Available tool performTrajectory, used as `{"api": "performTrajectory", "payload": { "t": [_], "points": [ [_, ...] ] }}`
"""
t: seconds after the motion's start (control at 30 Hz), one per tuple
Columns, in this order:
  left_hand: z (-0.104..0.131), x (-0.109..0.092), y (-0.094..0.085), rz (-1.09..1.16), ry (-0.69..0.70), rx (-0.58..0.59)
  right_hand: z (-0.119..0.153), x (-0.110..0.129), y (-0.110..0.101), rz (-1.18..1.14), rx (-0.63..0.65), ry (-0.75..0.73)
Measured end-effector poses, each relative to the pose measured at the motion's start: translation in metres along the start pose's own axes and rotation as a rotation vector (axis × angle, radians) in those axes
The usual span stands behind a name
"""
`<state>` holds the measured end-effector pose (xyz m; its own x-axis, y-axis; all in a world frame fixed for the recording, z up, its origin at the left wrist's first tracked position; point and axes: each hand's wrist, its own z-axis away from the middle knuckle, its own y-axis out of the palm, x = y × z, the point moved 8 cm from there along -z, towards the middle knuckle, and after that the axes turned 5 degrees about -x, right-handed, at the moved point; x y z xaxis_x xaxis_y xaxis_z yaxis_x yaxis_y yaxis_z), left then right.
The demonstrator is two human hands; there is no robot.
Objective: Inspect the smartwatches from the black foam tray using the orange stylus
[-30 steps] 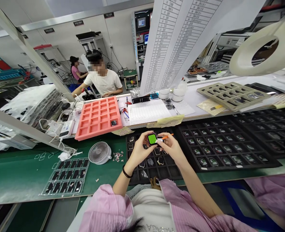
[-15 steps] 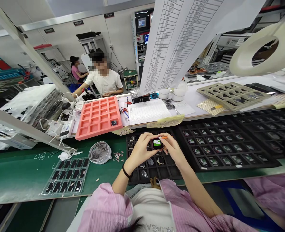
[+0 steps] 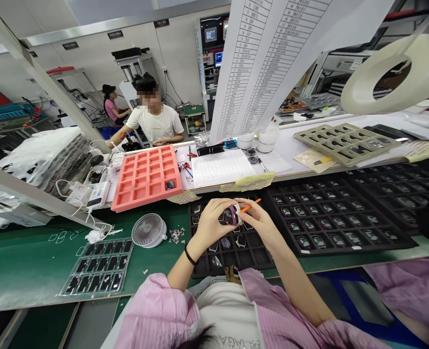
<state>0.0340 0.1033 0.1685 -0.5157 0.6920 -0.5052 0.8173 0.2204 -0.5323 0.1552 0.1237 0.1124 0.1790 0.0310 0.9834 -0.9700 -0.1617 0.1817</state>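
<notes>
Left hand (image 3: 210, 223): fingers above, thumb below, closed round a small watch (image 3: 233, 214); narrow grip, no wider than the watch.

Watch: held in the air between the two hands, just above a black foam tray (image 3: 261, 252). Set on edge, purple rim facing the right hand, dark broad side toward the left palm; the rim's long axis runs roughly near to far. Screen side or back: cannot tell.

Right hand (image 3: 261, 220): the nearer one to the purple rim; fingertips at or against it, exact contact partly hidden. Holds a thin orange stick (image 3: 250, 205) in a pinch, slanting away from the watch, outer end far and to the right; inner end hidden among the fingers.

Foam tray: beneath both hands, watch parts in several compartments. Second foam tray (image 3: 285, 237): right of the first, filled in rows. Small fan (image 3: 149, 230): well to the left.
</notes>
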Motion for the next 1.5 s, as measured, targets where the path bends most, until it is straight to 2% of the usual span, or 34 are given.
{"api": "performTrajectory", "payload": {
  "t": [0.13,0.27,0.63,0.87,1.1,1.23,1.3,1.4,1.5],
  "points": [
    [-0.003,-0.008,-0.005,0.072,0.014,-0.038,0.001,-0.003,0.009,-0.188,0.11,0.157],
    [-0.003,-0.009,-0.006,0.119,-0.008,-0.038,0.005,0.0,0.015,-0.242,0.16,0.175],
    [-0.002,-0.009,-0.004,0.133,-0.025,-0.011,0.006,-0.001,0.013,-0.228,0.121,0.141],
    [-0.005,-0.011,-0.004,0.121,-0.022,-0.027,0.005,-0.002,0.018,-0.284,0.044,0.127],
    [-0.005,-0.012,-0.007,0.122,-0.025,-0.044,0.006,-0.003,0.022,-0.289,0.072,0.132],
    [-0.004,-0.01,-0.011,0.129,-0.059,-0.077,0.002,0.005,0.015,-0.182,0.04,0.012],
    [-0.004,-0.009,-0.014,0.138,-0.066,-0.104,0.003,0.019,-0.001,-0.142,-0.106,-0.133],
    [-0.003,-0.008,-0.017,0.172,-0.089,-0.114,0.018,0.04,-0.026,-0.129,-0.355,-0.384],
    [-0.002,-0.006,-0.016,0.182,-0.142,-0.101,0.036,0.053,-0.031,-0.075,-0.382,-0.545]
  ]
}}
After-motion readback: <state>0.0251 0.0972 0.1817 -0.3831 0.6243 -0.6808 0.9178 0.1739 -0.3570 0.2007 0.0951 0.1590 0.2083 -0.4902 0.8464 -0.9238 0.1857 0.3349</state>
